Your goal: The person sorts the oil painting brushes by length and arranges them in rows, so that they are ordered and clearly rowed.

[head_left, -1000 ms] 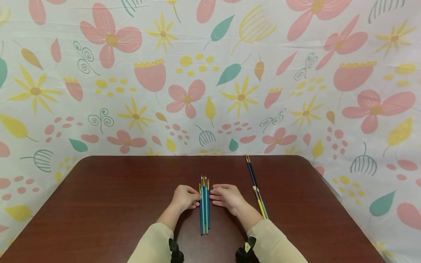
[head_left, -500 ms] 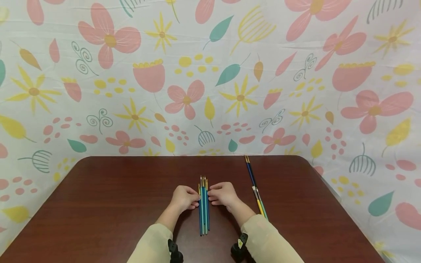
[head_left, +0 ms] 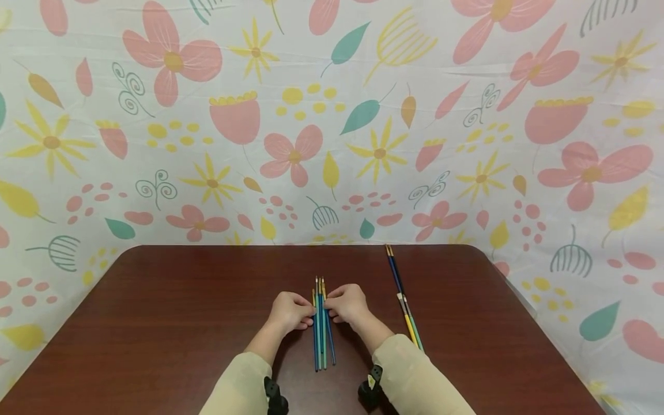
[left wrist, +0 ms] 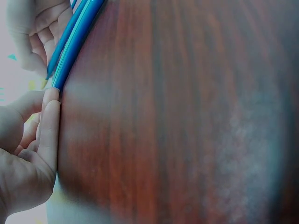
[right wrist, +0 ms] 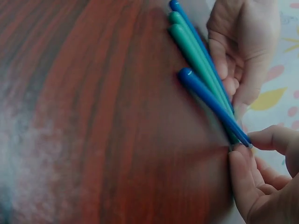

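Floral backdrop, brown table, left grip pinching one paintbrush, right grip another paintbrush

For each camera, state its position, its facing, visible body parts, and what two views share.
Head: worn on the head, facing forward and down at table and paintbrushes; sleeves, left hand, right hand show.
Left wrist: on that wrist, facing its hand's work; both hands show.
Right wrist: on that wrist, facing its hand's work; both hands show.
Shared by both wrist views: blue brush handles.
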Demonstrator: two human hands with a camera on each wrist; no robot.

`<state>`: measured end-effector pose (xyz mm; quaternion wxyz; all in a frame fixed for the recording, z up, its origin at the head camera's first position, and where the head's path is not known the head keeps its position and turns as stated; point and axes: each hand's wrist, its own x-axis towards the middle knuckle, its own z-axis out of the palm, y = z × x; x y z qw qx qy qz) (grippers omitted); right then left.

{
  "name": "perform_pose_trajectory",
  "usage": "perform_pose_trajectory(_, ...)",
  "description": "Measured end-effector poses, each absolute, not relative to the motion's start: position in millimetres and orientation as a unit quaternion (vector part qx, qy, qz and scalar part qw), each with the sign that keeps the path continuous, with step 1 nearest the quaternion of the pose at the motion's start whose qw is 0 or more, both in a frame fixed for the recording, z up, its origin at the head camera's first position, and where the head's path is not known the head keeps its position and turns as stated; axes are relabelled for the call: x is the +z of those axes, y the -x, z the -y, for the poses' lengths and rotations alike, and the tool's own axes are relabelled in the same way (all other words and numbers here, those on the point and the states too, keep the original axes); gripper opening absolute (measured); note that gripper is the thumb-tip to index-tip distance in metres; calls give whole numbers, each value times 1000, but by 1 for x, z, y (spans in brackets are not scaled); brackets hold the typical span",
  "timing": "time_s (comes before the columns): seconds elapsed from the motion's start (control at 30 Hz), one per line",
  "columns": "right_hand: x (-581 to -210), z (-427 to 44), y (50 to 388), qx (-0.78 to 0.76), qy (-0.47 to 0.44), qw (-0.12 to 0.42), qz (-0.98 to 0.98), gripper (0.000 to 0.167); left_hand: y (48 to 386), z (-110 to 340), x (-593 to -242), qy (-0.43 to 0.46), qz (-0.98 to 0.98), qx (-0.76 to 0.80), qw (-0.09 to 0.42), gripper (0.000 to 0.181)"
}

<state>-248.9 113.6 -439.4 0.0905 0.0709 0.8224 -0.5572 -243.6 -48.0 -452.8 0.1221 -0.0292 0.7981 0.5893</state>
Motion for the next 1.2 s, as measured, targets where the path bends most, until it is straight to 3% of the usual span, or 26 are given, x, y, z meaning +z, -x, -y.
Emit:
perform_pose_trajectory(0.83, -433, -151, 239, -647, -33, 178, -741, 38, 243, 49, -452, 29, -797, 591, 123, 15)
perform_pose_trajectory(1.2, -426, -172, 239, -662, -70, 161, -729, 41, 243, 49, -454, 27, -796, 593, 123, 15)
